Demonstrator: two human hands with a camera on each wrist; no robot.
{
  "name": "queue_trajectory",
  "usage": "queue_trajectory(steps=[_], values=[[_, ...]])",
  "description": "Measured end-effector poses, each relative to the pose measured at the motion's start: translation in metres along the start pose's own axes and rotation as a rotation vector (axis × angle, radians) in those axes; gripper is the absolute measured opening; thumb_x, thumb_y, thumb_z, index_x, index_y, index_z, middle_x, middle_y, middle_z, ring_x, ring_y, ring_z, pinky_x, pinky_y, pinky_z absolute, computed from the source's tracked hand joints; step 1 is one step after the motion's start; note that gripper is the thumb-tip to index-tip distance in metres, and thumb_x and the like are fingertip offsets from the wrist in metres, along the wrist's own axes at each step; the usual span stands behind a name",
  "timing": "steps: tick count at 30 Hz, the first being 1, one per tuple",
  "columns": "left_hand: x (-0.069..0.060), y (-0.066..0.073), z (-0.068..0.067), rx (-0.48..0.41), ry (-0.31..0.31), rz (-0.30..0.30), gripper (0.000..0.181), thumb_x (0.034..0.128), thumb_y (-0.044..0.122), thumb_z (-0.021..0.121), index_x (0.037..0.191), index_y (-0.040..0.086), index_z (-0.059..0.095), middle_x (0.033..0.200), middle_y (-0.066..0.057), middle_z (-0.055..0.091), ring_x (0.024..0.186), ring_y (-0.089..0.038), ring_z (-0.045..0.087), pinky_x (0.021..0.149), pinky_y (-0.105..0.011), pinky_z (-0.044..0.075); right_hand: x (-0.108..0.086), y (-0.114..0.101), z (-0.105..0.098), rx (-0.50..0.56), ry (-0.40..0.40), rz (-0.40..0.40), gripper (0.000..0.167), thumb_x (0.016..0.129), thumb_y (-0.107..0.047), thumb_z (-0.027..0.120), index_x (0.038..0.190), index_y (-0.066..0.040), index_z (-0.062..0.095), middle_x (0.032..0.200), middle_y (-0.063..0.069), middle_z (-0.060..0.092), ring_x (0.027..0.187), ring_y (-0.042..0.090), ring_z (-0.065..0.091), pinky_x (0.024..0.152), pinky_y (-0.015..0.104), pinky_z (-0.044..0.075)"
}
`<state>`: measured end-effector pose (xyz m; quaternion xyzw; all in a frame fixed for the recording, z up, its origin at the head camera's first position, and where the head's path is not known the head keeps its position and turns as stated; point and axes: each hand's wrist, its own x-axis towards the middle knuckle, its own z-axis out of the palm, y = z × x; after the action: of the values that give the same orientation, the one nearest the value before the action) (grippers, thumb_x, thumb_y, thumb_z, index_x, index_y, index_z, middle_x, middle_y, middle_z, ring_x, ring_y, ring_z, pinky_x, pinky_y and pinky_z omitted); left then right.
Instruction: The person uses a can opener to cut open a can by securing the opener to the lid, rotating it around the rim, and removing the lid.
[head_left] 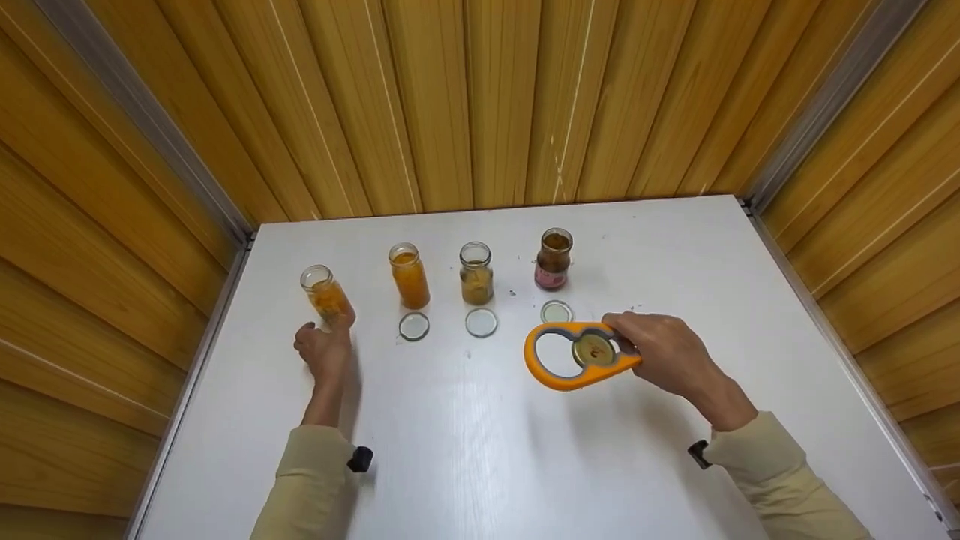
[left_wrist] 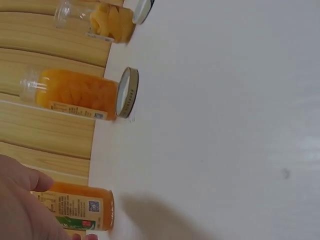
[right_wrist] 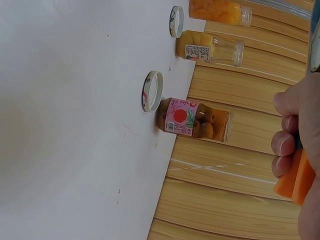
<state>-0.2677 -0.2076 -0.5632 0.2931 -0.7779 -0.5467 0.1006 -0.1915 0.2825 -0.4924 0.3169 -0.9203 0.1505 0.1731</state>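
Note:
At the left of the table my left hand (head_left: 324,351) is at a glass jar of orange fruit (head_left: 328,298) with no lid on it. The thumb lies near the jar's right side, and the fingers are loosely spread in front of it. In the left wrist view the thumb (left_wrist: 40,181) is next to this jar's label (left_wrist: 80,207). My right hand (head_left: 664,351) grips an orange and grey jar opener (head_left: 546,379) by one end, above the table. A gold lid (head_left: 594,349) sits in the opener's smaller hole.
Three more lidless jars stand in a row: an orange one (head_left: 410,277), a pale yellow one (head_left: 476,277) and a brown one with a pink label (head_left: 553,262). Before them lie lids (head_left: 414,326), (head_left: 481,322), (head_left: 556,311) on the white table (head_left: 465,450). Wooden panels (head_left: 480,105) enclose it.

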Motion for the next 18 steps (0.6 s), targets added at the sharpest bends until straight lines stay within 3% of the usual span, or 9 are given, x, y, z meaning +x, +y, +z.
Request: queue_trajectory(steps=[4, 6, 11, 13, 18], values=[[-0.018, 0.010, 0.001, -0.130, -0.092, 0.027, 0.065, 0.0988, 0.024, 0.062, 0.142, -0.019, 0.039, 0.145, -0.036, 0.034, 0.136, -0.046, 0.039, 0.115, -0.053, 0.036, 0.002, -0.004, -0.002, -0.001, -0.004, 0.005, 0.058, 0.068, 0.019, 0.084, 0.110, -0.016, 0.065, 0.086, -0.003, 0.071, 0.070, 0.011, 0.056, 0.065, 0.031, 0.054], [-0.026, 0.017, 0.003, -0.169, -0.157, 0.011, 0.064, 0.1005, 0.022, 0.062, 0.146, -0.017, 0.038, 0.149, -0.033, 0.035, 0.138, -0.043, 0.040, 0.116, -0.051, 0.037, 0.004, -0.006, -0.004, 0.000, -0.003, 0.003, 0.057, 0.068, 0.017, 0.085, 0.111, -0.015, 0.065, 0.088, -0.003, 0.072, 0.071, 0.012, 0.057, 0.066, 0.031, 0.055], [-0.055, 0.041, 0.012, -0.120, -0.314, -0.142, 0.064, 0.1032, 0.027, 0.060, 0.154, -0.002, 0.034, 0.149, -0.021, 0.042, 0.136, -0.034, 0.045, 0.116, -0.044, 0.038, 0.009, -0.010, -0.006, 0.008, 0.000, -0.012, 0.056, 0.069, 0.015, 0.086, 0.111, -0.016, 0.065, 0.088, -0.004, 0.071, 0.072, 0.012, 0.057, 0.067, 0.031, 0.056], [-0.069, 0.050, 0.016, -0.107, -0.376, -0.170, 0.064, 0.1028, 0.029, 0.061, 0.155, 0.002, 0.035, 0.143, -0.017, 0.047, 0.131, -0.032, 0.050, 0.114, -0.042, 0.041, 0.010, -0.012, -0.008, 0.012, 0.008, -0.021, 0.057, 0.068, 0.015, 0.087, 0.111, -0.015, 0.066, 0.088, -0.004, 0.071, 0.072, 0.012, 0.057, 0.067, 0.031, 0.056], [-0.105, 0.066, 0.028, -0.125, -0.509, -0.098, 0.067, 0.1013, 0.028, 0.063, 0.156, 0.001, 0.035, 0.132, -0.017, 0.058, 0.120, -0.029, 0.062, 0.107, -0.041, 0.049, 0.013, -0.018, -0.011, 0.013, 0.034, -0.041, 0.056, 0.069, 0.013, 0.089, 0.112, -0.014, 0.066, 0.086, -0.003, 0.071, 0.070, 0.012, 0.057, 0.067, 0.031, 0.057]])
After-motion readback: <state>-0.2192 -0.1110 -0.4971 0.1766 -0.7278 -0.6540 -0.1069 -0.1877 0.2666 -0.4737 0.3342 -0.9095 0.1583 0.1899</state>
